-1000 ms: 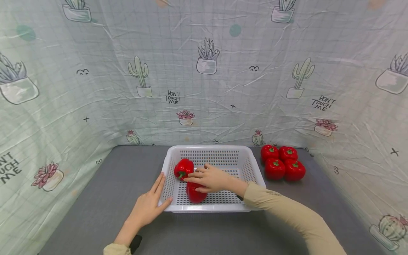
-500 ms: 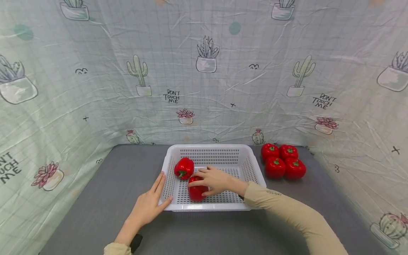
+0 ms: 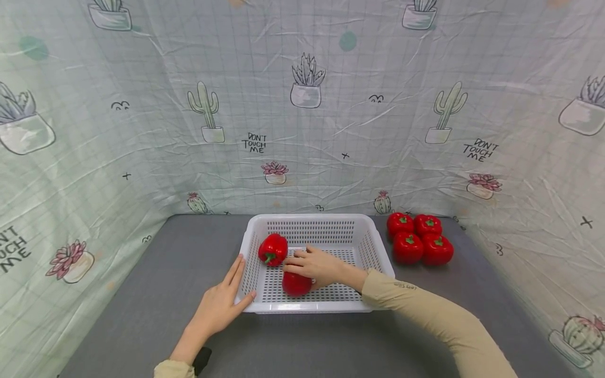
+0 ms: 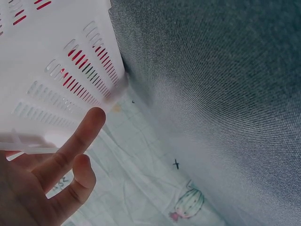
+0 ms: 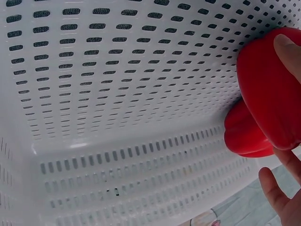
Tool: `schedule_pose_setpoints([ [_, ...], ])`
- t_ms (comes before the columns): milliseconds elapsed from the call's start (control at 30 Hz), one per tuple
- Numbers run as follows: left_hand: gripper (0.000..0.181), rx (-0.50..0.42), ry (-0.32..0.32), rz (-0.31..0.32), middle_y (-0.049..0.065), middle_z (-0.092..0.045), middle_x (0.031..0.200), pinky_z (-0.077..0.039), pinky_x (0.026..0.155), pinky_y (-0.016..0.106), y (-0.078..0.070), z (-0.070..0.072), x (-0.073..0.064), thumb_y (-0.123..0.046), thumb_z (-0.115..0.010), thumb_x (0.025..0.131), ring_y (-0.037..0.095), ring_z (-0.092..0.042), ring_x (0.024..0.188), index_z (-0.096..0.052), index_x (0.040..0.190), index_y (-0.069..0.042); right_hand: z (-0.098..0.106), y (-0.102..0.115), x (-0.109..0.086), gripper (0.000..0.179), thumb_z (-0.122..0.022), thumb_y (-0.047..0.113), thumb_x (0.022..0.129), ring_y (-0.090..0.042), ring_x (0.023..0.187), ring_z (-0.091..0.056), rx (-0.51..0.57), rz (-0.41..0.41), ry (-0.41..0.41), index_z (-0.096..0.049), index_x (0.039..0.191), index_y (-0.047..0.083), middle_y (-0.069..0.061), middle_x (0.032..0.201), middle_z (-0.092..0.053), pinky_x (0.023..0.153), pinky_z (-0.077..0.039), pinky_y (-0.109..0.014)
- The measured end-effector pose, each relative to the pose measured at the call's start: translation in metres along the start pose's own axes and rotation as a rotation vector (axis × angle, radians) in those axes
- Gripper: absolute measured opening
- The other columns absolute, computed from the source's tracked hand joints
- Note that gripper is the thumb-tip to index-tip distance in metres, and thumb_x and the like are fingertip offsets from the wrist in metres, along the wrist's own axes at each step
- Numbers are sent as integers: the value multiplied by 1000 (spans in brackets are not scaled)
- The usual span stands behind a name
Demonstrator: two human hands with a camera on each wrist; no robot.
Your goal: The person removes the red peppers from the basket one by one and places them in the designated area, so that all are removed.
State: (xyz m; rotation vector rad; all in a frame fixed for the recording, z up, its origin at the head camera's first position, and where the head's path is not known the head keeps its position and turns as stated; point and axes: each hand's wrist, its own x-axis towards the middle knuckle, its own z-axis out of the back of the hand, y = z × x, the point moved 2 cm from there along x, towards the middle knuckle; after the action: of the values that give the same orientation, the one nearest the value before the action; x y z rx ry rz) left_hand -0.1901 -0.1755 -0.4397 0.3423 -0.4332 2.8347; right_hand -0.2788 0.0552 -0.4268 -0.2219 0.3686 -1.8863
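Observation:
A white perforated plastic basket (image 3: 309,307) sits on the grey table with two red bell peppers inside. My right hand (image 3: 321,265) reaches into it and grips the nearer bell pepper (image 3: 296,285), fingers over its top. In the right wrist view, the thumb and fingers lie on opposite sides of that same pepper (image 5: 265,89). The other bell pepper (image 3: 272,249) lies at the basket's left, green stem toward me. My left hand (image 3: 217,307) rests on the basket's left front corner with extended fingers. Seen from the left wrist, some of its fingers (image 4: 77,141) extend along the basket's outside.
Several red bell peppers (image 3: 419,241) stand close together on the table, right of the basket. A curtain (image 3: 350,131) printed with cacti encloses the back and both sides of the grey tabletop (image 3: 189,252).
My right hand has closed around the nearer bell pepper and shifted it slightly to the right, apart from the other one. The left hand stays at the basket's corner.

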Motion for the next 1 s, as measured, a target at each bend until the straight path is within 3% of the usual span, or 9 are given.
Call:
schedule_pose_setpoints([
  [267, 77, 7, -3, -1, 4, -22, 149, -32, 48, 24, 0, -1, 0, -43, -57, 81, 13, -50, 62, -23, 142, -10, -2, 0, -2, 76, -75, 42, 65, -20, 120, -40, 15, -1, 32, -38, 131, 39, -2, 132, -46, 93, -40, -41],
  [567, 78, 15, 6, 14, 4, -22, 149, -30, 47, 24, 0, -1, 0, -43, -57, 81, 13, -49, 61, -22, 142, -11, -3, -1, -3, 75, -73, 36, 68, -19, 122, -38, -66, -37, 94, -35, 133, 38, -1, 134, -43, 98, -36, -41],
  [1000, 78, 9, -8, 8, 4, -23, 148, -30, 47, 23, -1, -1, -1, -42, -58, 80, 13, -48, 59, -23, 142, -10, -7, -5, -3, 77, -74, 43, 65, -17, 121, -38, -132, 4, 60, -38, 130, 24, 3, 132, -44, 95, -39, -38],
])
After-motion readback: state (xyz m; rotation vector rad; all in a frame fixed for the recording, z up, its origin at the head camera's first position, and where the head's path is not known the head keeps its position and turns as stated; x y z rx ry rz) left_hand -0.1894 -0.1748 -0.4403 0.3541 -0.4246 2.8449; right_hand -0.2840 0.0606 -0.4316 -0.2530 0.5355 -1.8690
